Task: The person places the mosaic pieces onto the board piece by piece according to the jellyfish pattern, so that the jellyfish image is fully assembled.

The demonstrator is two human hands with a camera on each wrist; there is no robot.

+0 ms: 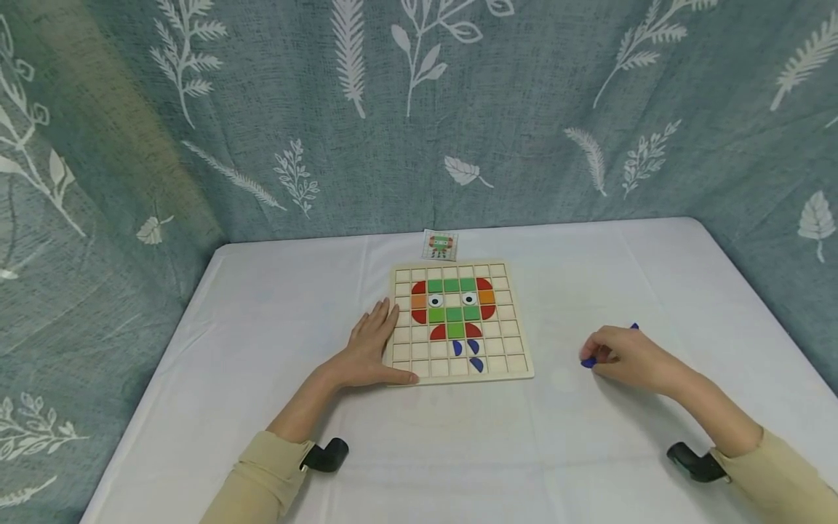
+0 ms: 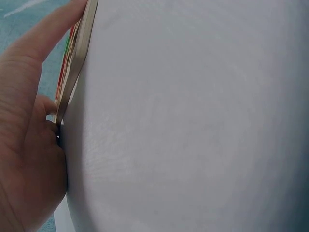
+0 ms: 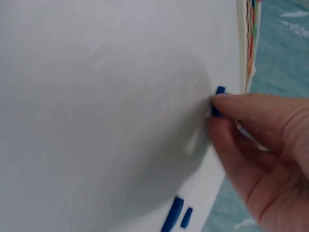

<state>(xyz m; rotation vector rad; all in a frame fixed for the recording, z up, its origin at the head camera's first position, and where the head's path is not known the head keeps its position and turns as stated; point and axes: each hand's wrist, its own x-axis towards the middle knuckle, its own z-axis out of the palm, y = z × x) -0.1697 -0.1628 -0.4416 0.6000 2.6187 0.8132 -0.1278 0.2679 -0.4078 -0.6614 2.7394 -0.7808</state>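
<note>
A wooden grid board (image 1: 517, 365) lies on the table, with red, green and orange pieces and two eye tiles forming a figure. Three blue rounded pieces (image 1: 476, 364) sit in its lower cells. Along the board's left edge rests my left hand (image 1: 366, 353), fingers extended, thumb at the near left corner. To the right of the board, my right hand (image 1: 631, 356) pinches a blue piece (image 3: 217, 109) between thumb and fingers, just over the cloth. Two more blue pieces (image 3: 172, 215) lie near that hand in the right wrist view; in the head view it mostly hides them.
Behind the board is a small picture card (image 1: 439, 246) with a similar coloured figure. A white cloth (image 1: 281, 320) covers the table. Patterned teal fabric (image 1: 497, 167) hangs at the back and sides. A black wrist camera (image 1: 327, 455) sits at each sleeve.
</note>
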